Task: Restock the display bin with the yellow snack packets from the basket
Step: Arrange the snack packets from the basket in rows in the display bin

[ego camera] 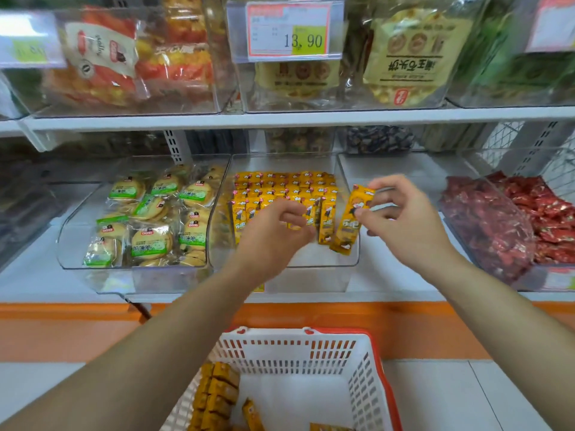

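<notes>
Hands both at the display bin [326,259], 12 o'clock from the basket [311,346]. Right hand [401,219] pinches a yellow snack packet [351,222] by its top, at the bin's 4 o'clock corner. Left hand [270,231] curls over the front row [245,213], can't tell if it's gripping anything.

I'm in a shop, facing a snack aisle. White shelves [186,119] carry clear bins [326,259] of wrapped snacks [149,219], a price tag [289,32] reads 13.90, and a red-rimmed shopping basket [280,349] sits below me.
</notes>
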Demonstrator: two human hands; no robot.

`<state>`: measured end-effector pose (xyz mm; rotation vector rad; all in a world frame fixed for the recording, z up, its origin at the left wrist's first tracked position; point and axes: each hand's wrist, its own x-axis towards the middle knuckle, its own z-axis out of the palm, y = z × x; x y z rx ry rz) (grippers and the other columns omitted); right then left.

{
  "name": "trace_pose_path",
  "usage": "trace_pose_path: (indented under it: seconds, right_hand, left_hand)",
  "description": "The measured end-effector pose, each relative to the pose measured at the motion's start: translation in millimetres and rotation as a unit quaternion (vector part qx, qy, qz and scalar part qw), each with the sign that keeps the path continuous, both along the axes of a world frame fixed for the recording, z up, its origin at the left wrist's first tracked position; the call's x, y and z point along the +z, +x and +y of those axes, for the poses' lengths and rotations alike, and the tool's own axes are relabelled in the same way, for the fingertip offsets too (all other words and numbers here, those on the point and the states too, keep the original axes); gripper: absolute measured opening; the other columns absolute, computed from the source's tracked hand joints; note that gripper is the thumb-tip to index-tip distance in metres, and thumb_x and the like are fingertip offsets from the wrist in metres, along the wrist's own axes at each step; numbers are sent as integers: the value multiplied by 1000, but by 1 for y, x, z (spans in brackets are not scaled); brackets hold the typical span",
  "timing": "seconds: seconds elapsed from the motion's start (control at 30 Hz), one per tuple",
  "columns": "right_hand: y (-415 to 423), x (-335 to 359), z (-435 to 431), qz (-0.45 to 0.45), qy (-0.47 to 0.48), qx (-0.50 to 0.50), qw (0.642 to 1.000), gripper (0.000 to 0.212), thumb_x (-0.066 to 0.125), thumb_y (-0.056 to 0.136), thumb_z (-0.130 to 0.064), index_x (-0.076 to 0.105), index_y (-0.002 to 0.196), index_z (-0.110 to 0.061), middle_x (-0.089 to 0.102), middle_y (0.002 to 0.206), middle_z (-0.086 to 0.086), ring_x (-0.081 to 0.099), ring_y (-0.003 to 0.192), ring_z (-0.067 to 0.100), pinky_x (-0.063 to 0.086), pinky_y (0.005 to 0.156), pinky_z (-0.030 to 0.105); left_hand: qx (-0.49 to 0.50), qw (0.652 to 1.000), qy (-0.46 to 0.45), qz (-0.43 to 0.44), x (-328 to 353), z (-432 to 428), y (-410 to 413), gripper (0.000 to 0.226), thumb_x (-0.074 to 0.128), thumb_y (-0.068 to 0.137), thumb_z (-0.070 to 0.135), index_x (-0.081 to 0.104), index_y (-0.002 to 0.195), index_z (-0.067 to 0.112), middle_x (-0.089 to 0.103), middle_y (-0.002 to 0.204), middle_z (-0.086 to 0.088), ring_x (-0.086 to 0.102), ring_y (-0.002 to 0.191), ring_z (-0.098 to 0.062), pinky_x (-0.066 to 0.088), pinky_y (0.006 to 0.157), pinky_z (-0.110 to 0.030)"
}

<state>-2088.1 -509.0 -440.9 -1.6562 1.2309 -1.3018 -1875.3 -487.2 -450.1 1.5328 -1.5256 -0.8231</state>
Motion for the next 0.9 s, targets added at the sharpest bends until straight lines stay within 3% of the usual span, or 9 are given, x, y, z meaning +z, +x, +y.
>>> trace_pose_path:
  seconds: [0.07, 0.13, 0.27, 0.33, 0.53, 0.63, 0.73, 0.9]
  right_hand:
    - [-8, -5, -7, -1, -14, -31, 999, 29, 77, 85, -17, 59, 102, -32, 68, 91, -1, 68, 75, 23, 57, 75, 56]
    - [-11, -9, -11, 2, -33, -41, 999, 29, 77, 85, -20, 58, 105, -29, 69, 91, -4, 68, 75, 18, 58, 74, 50]
    - [-9, -20, -17, 12, -65, -31, 997, 34, 80, 82, -21, 56, 100, -35, 70, 88, -9, 68, 76, 9, 53, 67, 22]
    - [-6, -25, -21, 21, -73, -29, 997, 35, 81, 81, -21, 55, 99, -38, 69, 89, -12, 68, 77, 8, 49, 63, 16]
    - [-3, -34, -36, 71, -76, -12, 995, 38, 80, 81, -21, 54, 101, -41, 66, 90, -14, 67, 77, 9, 48, 60, 17]
    - [0, -30, -52, 156, -78, -5, 985, 41, 78, 81, -23, 53, 106, -43, 63, 88, -13, 63, 77, 8, 45, 60, 18]
    - [9, -19, -73, 299, -95, -5, 950, 38, 76, 77, -26, 53, 102, -44, 61, 87, -20, 59, 77, 10, 48, 66, 28]
    - [31, -2, -121, 485, -9, -1, 874, 31, 74, 71, -26, 55, 94, -35, 65, 97, -8, 60, 87, 22, 53, 79, 39]
  left_hand:
    - [0, 996, -21, -84, -7, -33, -8, 34, 78, 89, 26, 64, 120, 28, 66, 102, 15, 67, 96, -14, 58, 76, -32]
    - [-17, 980, -65, -188, -16, -67, -16, 43, 78, 88, 27, 62, 127, 28, 66, 112, 11, 63, 105, -15, 52, 82, -30]
    - [-46, 922, -122, -365, -32, -123, -30, 61, 81, 80, 40, 57, 135, 32, 61, 132, 1, 51, 124, -25, 43, 99, -40]
    - [-67, 902, -113, -411, -39, -139, -34, 64, 79, 76, 44, 56, 135, 33, 57, 138, -2, 46, 129, -29, 40, 102, -44]
    - [-70, 886, -143, -436, -62, -154, -28, 59, 81, 70, 53, 59, 121, 34, 51, 134, -4, 43, 126, -32, 37, 100, -46]
    - [-49, 890, -150, -427, -63, -156, -18, 58, 84, 66, 58, 62, 114, 34, 52, 133, 0, 44, 125, -28, 36, 102, -45]
    - [-50, 890, -149, -427, -63, -156, -11, 59, 83, 65, 58, 63, 115, 33, 54, 131, 1, 44, 126, -26, 35, 102, -44]
    - [-45, 897, -149, -413, -66, -155, -7, 60, 84, 68, 55, 62, 119, 32, 55, 132, 0, 43, 129, -26, 33, 105, -45]
